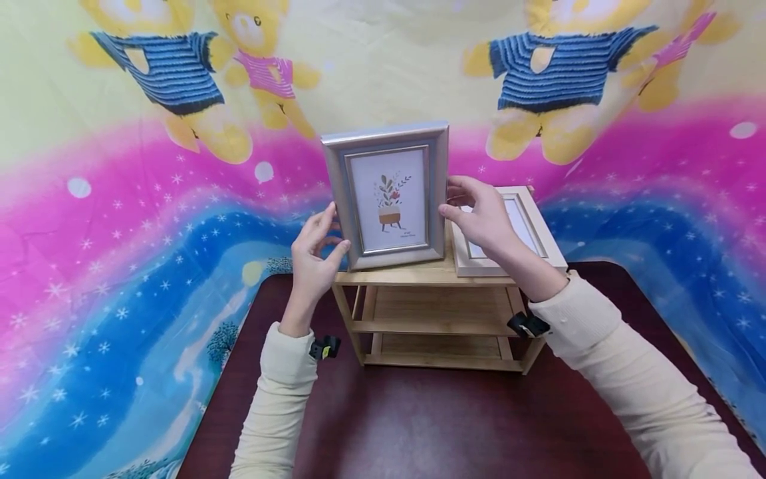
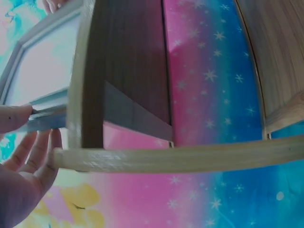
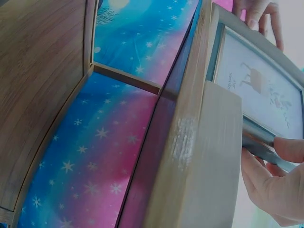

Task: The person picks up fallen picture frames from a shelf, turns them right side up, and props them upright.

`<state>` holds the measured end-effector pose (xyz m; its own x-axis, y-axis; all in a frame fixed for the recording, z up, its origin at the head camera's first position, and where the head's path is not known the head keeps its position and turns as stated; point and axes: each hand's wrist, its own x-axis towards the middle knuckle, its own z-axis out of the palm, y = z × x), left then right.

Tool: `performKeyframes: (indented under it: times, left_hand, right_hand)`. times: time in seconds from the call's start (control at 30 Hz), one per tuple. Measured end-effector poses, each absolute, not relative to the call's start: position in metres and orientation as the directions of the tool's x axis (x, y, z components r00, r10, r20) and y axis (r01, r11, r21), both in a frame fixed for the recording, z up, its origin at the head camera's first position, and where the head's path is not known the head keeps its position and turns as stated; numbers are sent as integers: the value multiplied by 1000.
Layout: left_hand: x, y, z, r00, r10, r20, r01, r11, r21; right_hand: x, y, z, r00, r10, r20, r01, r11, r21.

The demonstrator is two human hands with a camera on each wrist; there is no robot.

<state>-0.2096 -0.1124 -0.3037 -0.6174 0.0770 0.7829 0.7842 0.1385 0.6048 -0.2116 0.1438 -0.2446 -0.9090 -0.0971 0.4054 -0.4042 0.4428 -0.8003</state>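
Observation:
A silver-grey picture frame (image 1: 390,259) with a potted-plant print stands upright, leaning slightly back, at the left of the wooden rack's top (image 1: 413,275). My left hand (image 1: 317,249) holds its left side, thumb on the front and fingers behind; the left wrist view shows this grip on the picture frame (image 2: 50,110) close up. On the opposite side my right hand (image 1: 479,211) pinches the edge between thumb and fingers. A cream picture frame (image 1: 553,243) lies flat on the rack top at the right, partly covered by my right hand and forearm.
The light wooden rack has a middle shelf (image 1: 443,309) and a lower shelf (image 1: 439,346). It stands on a dark red table (image 1: 443,419). Behind hangs a colourful cloth (image 1: 383,66) printed with bears and snowflakes.

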Motion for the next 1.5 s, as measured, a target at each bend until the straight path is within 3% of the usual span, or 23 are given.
performKeyframes:
  times: [0.47, 0.8, 1.03, 1.5]
  left_hand:
    - [-196, -102, -304, -502, 39, 864, 818, 345, 459]
    - [-192, -100, -312, -480, 3, 878, 821, 355, 447]
    - [-192, -99, -315, -429, -8, 903, 838, 370, 401]
    - [-184, -78, -323, -312, -58, 948, 830, 469, 302]
  right_hand:
    - [-213, 139, -233, -950, -117, 290, -310, 463, -830]
    - [-206, 131, -220, -921, -82, 380, -375, 447, -812]
    - [-204, 126, -211, -910, -33, 414, -392, 397, -830]
    - [-212, 113, -206, -919, 3, 395, -354, 434, -828]
